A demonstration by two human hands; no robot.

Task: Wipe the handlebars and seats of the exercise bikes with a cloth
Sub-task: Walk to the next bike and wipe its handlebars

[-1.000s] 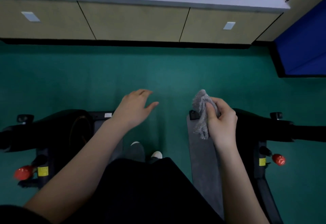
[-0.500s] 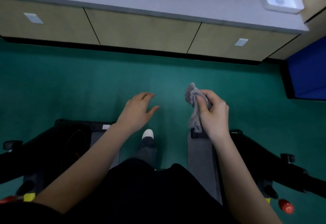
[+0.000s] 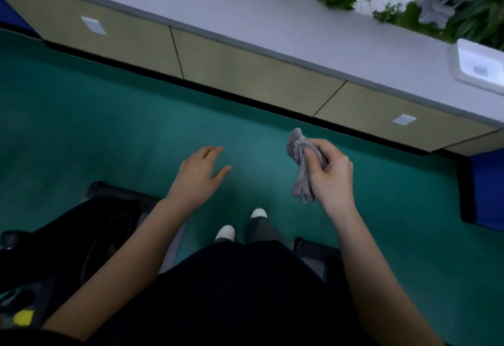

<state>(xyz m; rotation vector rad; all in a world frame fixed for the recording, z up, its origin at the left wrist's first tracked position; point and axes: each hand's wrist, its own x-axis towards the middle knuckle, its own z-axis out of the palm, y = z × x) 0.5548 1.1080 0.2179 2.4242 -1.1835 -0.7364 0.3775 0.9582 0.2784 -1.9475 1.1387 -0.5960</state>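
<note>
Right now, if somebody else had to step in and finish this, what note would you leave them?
Left hand: open, holding nothing, above the green floor.
Right hand: grips the bunched grey cloth in the air, touching no bike.
Bikes: a black exercise bike at lower left, a corner of a second bike at lower right; no handlebars or seat in view.
Done: cannot tell from here.
Left: take the cloth to handlebars and seats and wipe them.

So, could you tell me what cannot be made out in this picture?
Head view:
Left bike: handlebars and seat not seen, cut by the left and bottom edges.
Right bike: only a corner shows past the torso.
Cloth: partly hidden inside the right hand.
Tray: blurred, cut by the right edge.
</note>
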